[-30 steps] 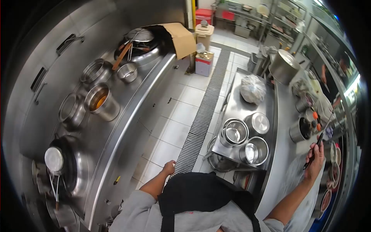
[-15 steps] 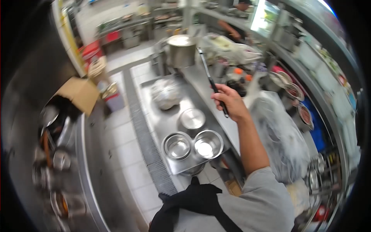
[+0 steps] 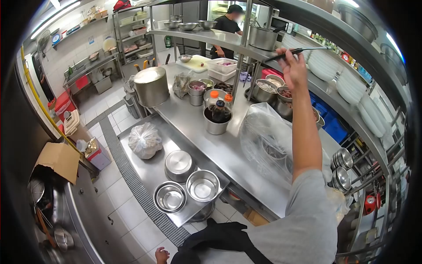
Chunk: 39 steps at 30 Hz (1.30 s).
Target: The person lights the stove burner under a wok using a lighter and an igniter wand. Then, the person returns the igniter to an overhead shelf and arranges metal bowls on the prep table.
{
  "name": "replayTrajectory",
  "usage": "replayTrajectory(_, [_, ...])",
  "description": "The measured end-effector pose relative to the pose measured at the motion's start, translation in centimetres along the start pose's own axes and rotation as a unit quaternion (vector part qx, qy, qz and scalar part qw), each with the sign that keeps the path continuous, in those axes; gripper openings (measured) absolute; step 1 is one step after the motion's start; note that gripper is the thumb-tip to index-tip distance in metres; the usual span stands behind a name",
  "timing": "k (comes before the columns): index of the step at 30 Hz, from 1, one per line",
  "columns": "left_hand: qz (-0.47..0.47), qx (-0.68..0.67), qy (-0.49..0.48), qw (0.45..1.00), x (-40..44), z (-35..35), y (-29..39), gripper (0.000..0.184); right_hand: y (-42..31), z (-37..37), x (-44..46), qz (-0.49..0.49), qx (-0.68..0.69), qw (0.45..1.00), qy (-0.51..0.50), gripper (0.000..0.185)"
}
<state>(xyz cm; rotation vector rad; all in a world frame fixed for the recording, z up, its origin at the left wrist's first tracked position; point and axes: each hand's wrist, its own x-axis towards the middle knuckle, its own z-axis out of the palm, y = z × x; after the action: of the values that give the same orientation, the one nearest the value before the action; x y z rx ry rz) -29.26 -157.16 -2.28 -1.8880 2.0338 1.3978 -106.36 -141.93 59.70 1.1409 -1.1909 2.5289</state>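
Raised at the upper right, my right hand [image 3: 293, 68] is closed around a long utensil [image 3: 313, 49] with a black handle and a slim metal part; its exact kind is unclear. It is level with the shelf [image 3: 303, 70] over the steel counter, in front of white stacked containers [image 3: 322, 64]. My left hand [image 3: 162, 255] shows only partly at the bottom edge, low by my body, fingers loosely curled and nothing visible in them. Below the right arm, a clear plastic bag [image 3: 268, 136] covers something on the counter [image 3: 211, 149].
Steel bowls [image 3: 203, 185] and a knotted plastic bag [image 3: 145, 140] rest on a low steel table [image 3: 127, 152]. On the counter are a large pot [image 3: 150, 90], a container of dark bottles [image 3: 217, 125] and food-filled pots [image 3: 265, 91]. A person in black [image 3: 227, 28] stands behind the counter.
My right hand has gone up and to the right with the utensil, from over the counter to the shelf. The view has tilted upward, and my left hand has appeared at the bottom edge.
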Motion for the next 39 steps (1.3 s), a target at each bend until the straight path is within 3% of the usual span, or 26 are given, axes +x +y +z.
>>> replayTrajectory(3, [-0.059,-0.290,-0.034,0.955,3.0,2.5,0.8,0.024,0.3,-2.3,6.0,-0.045,-0.030,0.998,0.038,0.017])
replayTrajectory(6, [0.089,0.000,-0.010,0.996,1.3,3.0,2.6,0.026,0.7,-2.6,10.7,-0.080,-0.087,0.990,0.077,0.016])
replayTrajectory(7, [0.094,0.032,-0.008,0.995,0.9,3.5,3.2,0.026,1.0,-2.6,12.2,-0.093,-0.107,0.986,0.088,0.016])
replayTrajectory(11, [0.038,0.027,-0.017,0.999,0.9,5.2,5.7,0.026,2.3,-2.4,17.7,-0.150,-0.106,0.979,0.086,0.014])
replayTrajectory(12, [0.026,0.025,-0.013,0.999,0.8,5.4,6.2,0.027,2.9,-1.9,19.3,-0.175,-0.150,0.970,0.082,0.014])
replayTrajectory(16, [0.001,0.026,-0.009,1.000,0.6,5.8,7.2,0.027,4.9,-2.7,21.5,-0.104,-0.458,0.879,0.086,0.032])
replayTrajectory(17, [-0.005,0.026,-0.008,1.000,0.4,5.9,7.3,0.027,5.9,-3.3,22.6,-0.060,-0.464,0.880,0.077,0.032])
replayTrajectory(20, [-0.015,0.020,-0.005,1.000,0.3,6.1,7.5,0.028,7.9,-3.5,24.1,0.062,-0.476,0.876,0.056,0.029])
replayTrajectory(23, [-0.020,0.017,-0.002,1.000,0.2,6.1,7.5,0.029,8.2,-3.0,23.4,0.089,-0.421,0.899,0.085,0.030])
replayTrajectory(24, [-0.021,0.016,-0.002,1.000,0.3,6.1,7.5,0.029,8.5,-3.2,22.8,0.050,-0.363,0.925,0.096,0.039])
replayTrajectory(30, [-0.019,0.023,-0.004,1.000,1.0,5.8,7.4,0.031,8.6,-4.8,19.5,0.059,-0.262,0.962,0.059,0.047])
replayTrajectory(36, [-0.016,0.040,-0.004,0.999,0.7,5.0,5.3,0.032,7.3,-4.2,18.5,0.024,-0.218,0.975,0.028,0.057])
replayTrajectory(39, [0.016,0.071,-0.001,0.997,-0.7,4.6,1.4,0.033,7.7,-4.3,19.1,0.000,-0.245,0.968,0.062,0.064])
